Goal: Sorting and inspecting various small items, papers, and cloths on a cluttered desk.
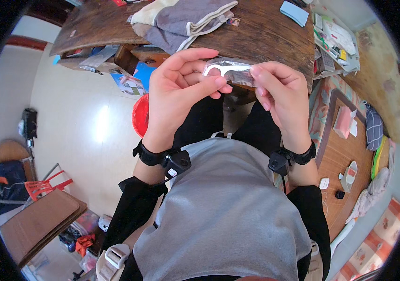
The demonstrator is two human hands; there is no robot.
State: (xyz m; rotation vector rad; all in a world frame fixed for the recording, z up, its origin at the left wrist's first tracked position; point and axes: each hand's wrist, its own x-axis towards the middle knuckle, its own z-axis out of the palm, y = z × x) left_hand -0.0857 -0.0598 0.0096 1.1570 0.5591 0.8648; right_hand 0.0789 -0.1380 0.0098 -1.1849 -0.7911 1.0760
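A small clear plastic packet (239, 78) with a white curved, hook-ended plastic piece (233, 68) inside is stretched between my hands, in front of the wooden table's near edge. My left hand (189, 80) holds the packet's left end, near the hooked part, with the thumb below and the index finger raised above. My right hand (282, 87) pinches the right end between thumb and index finger. Both wrists wear black straps with small black devices. On the dark wooden table (266, 35) beyond lies a crumpled grey and cream cloth (175, 21).
A light blue folded cloth (294, 13) lies at the table's far right. An open drawer (105, 61) juts out at the left, with a red bucket (140, 116) below. At the right, a wooden surface (340, 154) holds a pink tissue pack (344, 122) and small items.
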